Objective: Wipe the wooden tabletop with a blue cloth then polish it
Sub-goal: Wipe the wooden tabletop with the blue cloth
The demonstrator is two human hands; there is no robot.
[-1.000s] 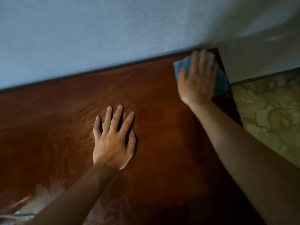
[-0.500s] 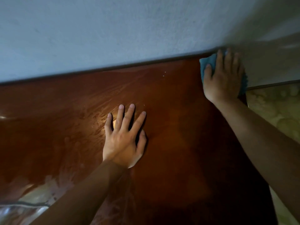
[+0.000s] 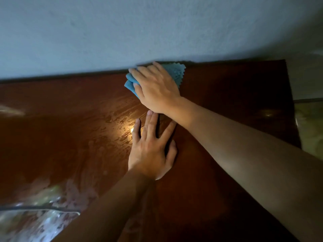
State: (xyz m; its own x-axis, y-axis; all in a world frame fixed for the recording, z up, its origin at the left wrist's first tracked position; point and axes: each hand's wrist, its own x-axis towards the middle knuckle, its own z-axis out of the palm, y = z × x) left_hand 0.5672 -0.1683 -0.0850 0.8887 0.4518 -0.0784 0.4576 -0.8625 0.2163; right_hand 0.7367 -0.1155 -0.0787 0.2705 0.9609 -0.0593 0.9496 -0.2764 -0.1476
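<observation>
The glossy reddish-brown wooden tabletop fills most of the view, with wet streaks and a lamp glare near its middle. My right hand presses flat on the folded blue cloth at the table's far edge, right against the wall. The cloth shows on both sides of the hand, its zigzag-cut edge to the right. My left hand rests flat on the wood with fingers spread, just below my right wrist, which covers its fingertips.
A pale blue-grey wall runs along the table's far edge. The table's right edge drops to a patterned greenish floor. A shiny clear covering lies at the lower left.
My right hand has slid the cloth leftward along the far edge, away from the right corner toward the middle. My left hand has stayed flat on the wood.
</observation>
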